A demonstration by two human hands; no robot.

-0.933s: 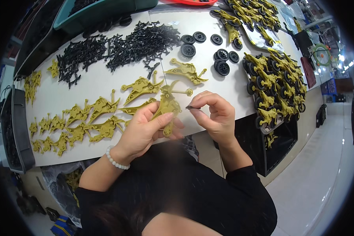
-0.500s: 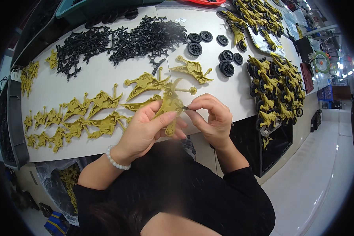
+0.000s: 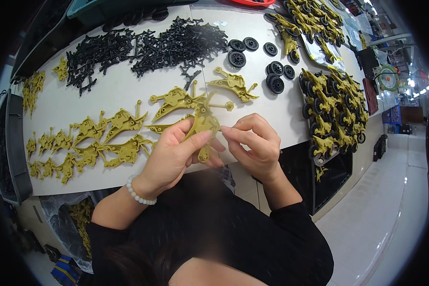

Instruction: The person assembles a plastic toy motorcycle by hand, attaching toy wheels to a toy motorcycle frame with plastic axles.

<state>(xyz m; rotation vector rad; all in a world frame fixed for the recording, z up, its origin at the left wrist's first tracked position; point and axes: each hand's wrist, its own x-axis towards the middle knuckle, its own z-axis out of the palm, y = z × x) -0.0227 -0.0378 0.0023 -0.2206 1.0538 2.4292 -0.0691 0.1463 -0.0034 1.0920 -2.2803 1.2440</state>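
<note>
My left hand [image 3: 178, 148] grips a yellow plastic toy motorcycle body half [image 3: 205, 121] above the table's front edge, thumb across its face and fingers behind. The held part is slightly blurred at its top. My right hand [image 3: 257, 143] is closed at the right side of that part, its curled fingertips against or very near the edge. Whatever sits between those fingertips is hidden. Just beyond the hands lie more yellow body halves [image 3: 176, 101], and another body half [image 3: 233, 86] rests to their right.
Rows of yellow body halves [image 3: 124, 124] cover the left of the table [image 3: 171, 183]. Behind them are heaps of small black forked parts [image 3: 176, 45]. Black wheels [image 3: 237, 58] lie at back centre. Assembled yellow motorcycles [image 3: 326, 102] crowd a tray at right, above a black bin [image 3: 336, 176].
The small black piece at my right fingertips no longer shows. My right fingers have moved slightly left, up to the yellow body half. My left hand keeps its grip.
</note>
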